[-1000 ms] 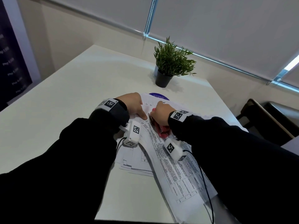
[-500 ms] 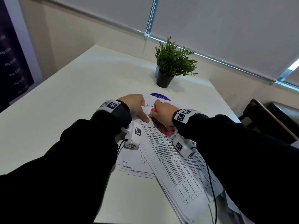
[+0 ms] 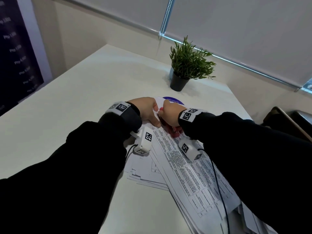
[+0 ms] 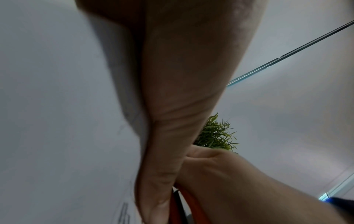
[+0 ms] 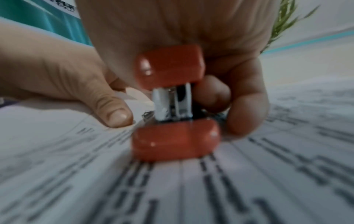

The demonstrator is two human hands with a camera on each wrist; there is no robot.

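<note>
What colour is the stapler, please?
The stapler is orange-red, clearest in the right wrist view.

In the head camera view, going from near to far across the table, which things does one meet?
First the printed papers → red stapler → purple round sticker → potted plant.

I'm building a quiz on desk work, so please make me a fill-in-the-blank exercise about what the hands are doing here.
1. The right hand grips a red ____.
2. The left hand rests its thumb on the printed ____.
3. The plant stands in a ____ pot.

Missing words: stapler; papers; black.
</note>
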